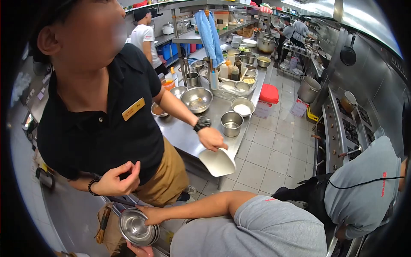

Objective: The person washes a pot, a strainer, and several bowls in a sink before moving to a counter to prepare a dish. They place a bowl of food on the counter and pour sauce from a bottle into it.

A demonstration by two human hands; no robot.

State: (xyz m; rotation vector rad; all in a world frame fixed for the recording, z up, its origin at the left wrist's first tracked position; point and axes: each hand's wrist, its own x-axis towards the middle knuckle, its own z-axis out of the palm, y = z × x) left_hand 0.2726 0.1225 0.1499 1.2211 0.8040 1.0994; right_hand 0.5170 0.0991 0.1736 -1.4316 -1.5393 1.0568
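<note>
A small stack of round metal bowls is held low at the lower left. My right hand grips its right rim, at the end of a bare forearm coming from a grey sleeve. Against the lower edge of the same stack is my left hand, partly cut off by the frame. Just above, a person in a black shirt has one hand over a white scoop-shaped container and the other hand raised near the bowls.
A steel counter carries metal bowls, a pot and squeeze bottles. A red-lidded bin stands beside the tiled aisle. At right are stoves and a bent-over person in grey. More people stand farther back.
</note>
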